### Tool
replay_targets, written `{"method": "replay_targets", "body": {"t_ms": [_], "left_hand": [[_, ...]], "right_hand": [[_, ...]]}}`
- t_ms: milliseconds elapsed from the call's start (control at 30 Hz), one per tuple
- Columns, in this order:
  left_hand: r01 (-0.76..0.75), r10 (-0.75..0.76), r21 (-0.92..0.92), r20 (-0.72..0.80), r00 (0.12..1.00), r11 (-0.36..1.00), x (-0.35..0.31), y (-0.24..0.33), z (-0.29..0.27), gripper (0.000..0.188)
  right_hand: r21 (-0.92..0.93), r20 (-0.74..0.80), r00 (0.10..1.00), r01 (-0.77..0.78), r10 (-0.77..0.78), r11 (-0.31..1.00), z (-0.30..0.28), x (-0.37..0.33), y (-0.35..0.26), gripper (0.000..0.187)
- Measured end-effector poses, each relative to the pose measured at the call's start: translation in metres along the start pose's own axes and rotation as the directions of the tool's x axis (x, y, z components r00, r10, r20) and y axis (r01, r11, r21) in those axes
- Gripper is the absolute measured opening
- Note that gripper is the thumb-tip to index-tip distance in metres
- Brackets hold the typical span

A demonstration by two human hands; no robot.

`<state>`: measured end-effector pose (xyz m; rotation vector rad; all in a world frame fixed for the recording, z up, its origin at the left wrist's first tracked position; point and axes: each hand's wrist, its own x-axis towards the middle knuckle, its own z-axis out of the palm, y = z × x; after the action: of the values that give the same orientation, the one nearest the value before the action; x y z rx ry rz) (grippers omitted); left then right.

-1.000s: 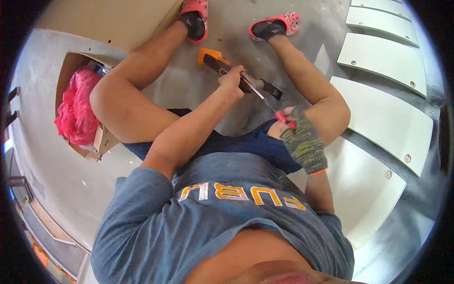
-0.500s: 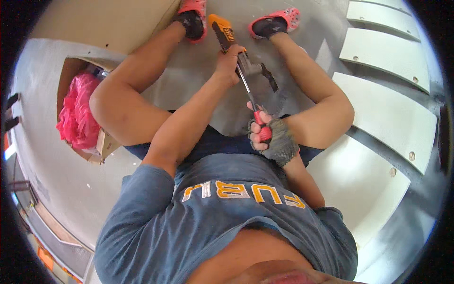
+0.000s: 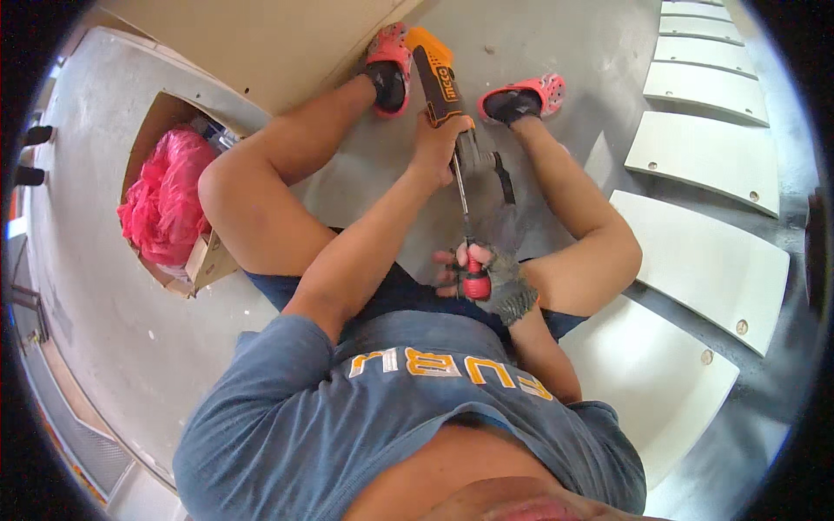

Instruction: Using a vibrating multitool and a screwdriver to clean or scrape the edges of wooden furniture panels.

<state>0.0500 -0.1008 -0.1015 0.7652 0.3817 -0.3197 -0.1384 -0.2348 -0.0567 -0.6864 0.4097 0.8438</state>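
Left arm: I reach it forward, elbow bent, to the middle of the orange-and-black power tool [image 3: 440, 76].
Right arm: I fold it in on the near side of the power tool, forearm angled inward.
Power tool: it slants away from me, a pink clog [image 3: 388, 78] at each side; my left hand [image 3: 440, 145] covers part of its body.
Screwdriver tip: it runs up against the power tool beside my left thumb, where I can't make out whether it touches.
Left hand: bare, fingers wrapped around the power tool, undersides hidden.
Right hand [image 3: 488, 282]: in a fingerless glove, loosely grasping the screwdriver [image 3: 476, 280] by its red handle, nearer me than the power tool; some fingers splay out, blurred.
Cardboard box [image 3: 207, 260]: left of the power tool, its contents mostly hidden under a red plastic bag [image 3: 169, 200].
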Motion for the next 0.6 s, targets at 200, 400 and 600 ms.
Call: {"method": "replay_targets", "body": {"t_ms": [200,400,600], "left_hand": [[-0.108,0.132,0.277,-0.068,0.989,0.955,-0.016,0.010,0.020,0.058],[-0.289,0.334,0.421,-0.036,0.942,0.860,-0.026,0.008,0.034,0.064],[-0.122,0.122,0.046,0.009,0.993,0.991,-0.043,0.034,0.040,0.056]], "right_hand": [[-0.694,-0.226,0.926,0.064,-0.301,0.717,0.024,0.001,0.005,0.031],[-0.947,-0.243,0.663,-0.322,-0.708,0.023,0.016,0.001,0.019,0.044],[-0.176,-0.085,0.988,0.110,-0.126,0.978,0.013,-0.018,0.006,0.045]]}}
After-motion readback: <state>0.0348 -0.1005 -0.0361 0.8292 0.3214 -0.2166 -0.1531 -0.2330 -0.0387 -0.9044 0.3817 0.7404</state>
